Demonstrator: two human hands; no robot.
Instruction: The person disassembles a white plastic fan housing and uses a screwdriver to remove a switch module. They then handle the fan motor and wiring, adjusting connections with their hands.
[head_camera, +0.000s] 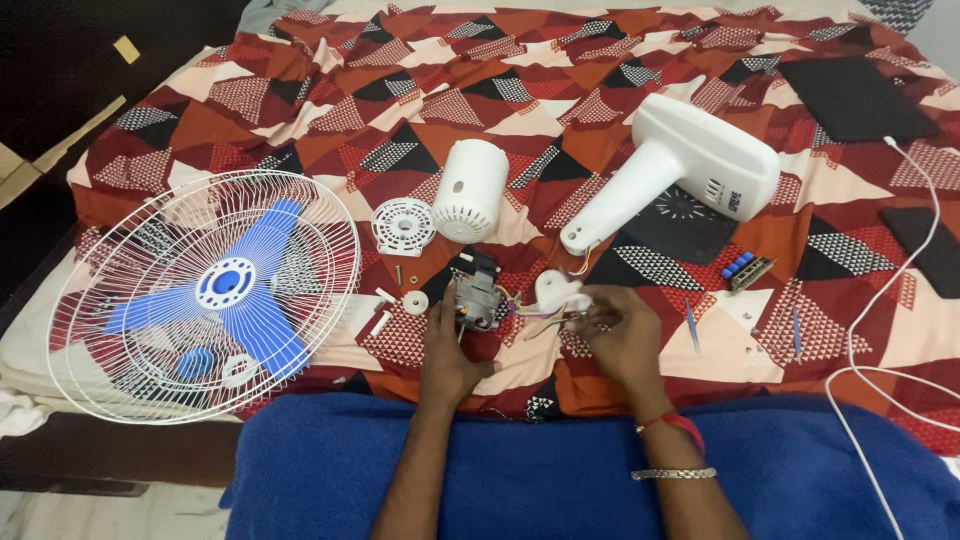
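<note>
Fan motor (478, 297), stripped of its housing, sits on the patterned bedspread (330, 100) just ahead of us, and our left hand (447, 352) is closed around its lower side, holding it upright with the thumb against the metal body. Our right hand (625, 330) is pinched shut on a bundle of thin coloured wires (545, 312) that run from the motor toward a small white plastic piece (560, 290) lying between our hands. Judging from how things lie, we are well into taking the fan apart: the white wire guard with the blue blades (205, 290) lies flat at our left, the cylindrical white motor cover (470, 188) and a round vented cap (403, 226) stand apart beyond the motor, and the white neck housing (680, 165) lies on its side farther right, with wires trailing from its narrow end. A few small white spacers and screws (400, 298) are scattered just left of the motor. A small switch block with blue buttons (748, 268) rests to the right, near a white cable (880, 330). What looks left is the wiring itself, which joins motor and housing; we cannot tell whether any lead is already loose.
</note>
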